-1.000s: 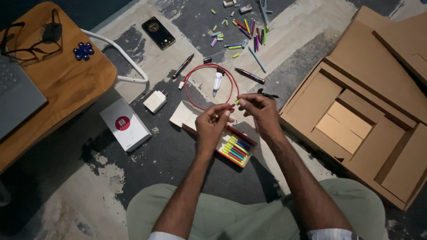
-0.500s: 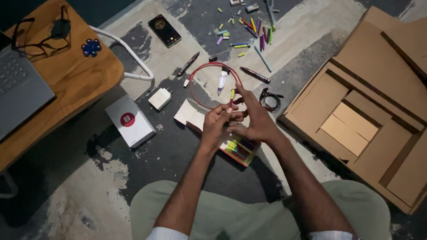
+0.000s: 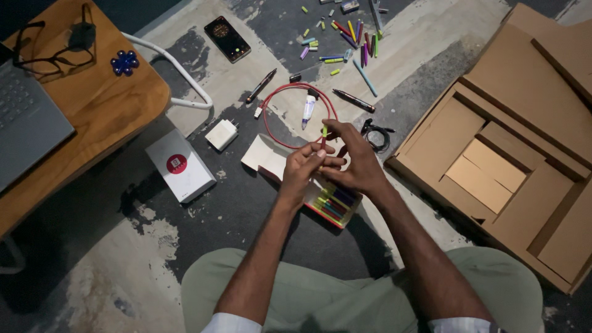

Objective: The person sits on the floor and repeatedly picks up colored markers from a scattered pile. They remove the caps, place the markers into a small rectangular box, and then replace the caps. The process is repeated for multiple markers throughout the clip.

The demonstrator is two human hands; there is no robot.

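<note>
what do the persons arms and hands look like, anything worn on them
Both hands, the left hand and the right hand, are bare: no gloves, and no rings or watch that can be made out. The forearms are bare too. White sleeves are pushed up to about the elbows, showing at the bottom edge of the picture. The light is dim, so fine detail is hard to tell.

The left hand (image 3: pixel 305 163) and right hand (image 3: pixel 351 161), apart before, are now pressed together above the marker box (image 3: pixel 330 206), a yellow-green marker (image 3: pixel 324 132) raised upright.
</note>
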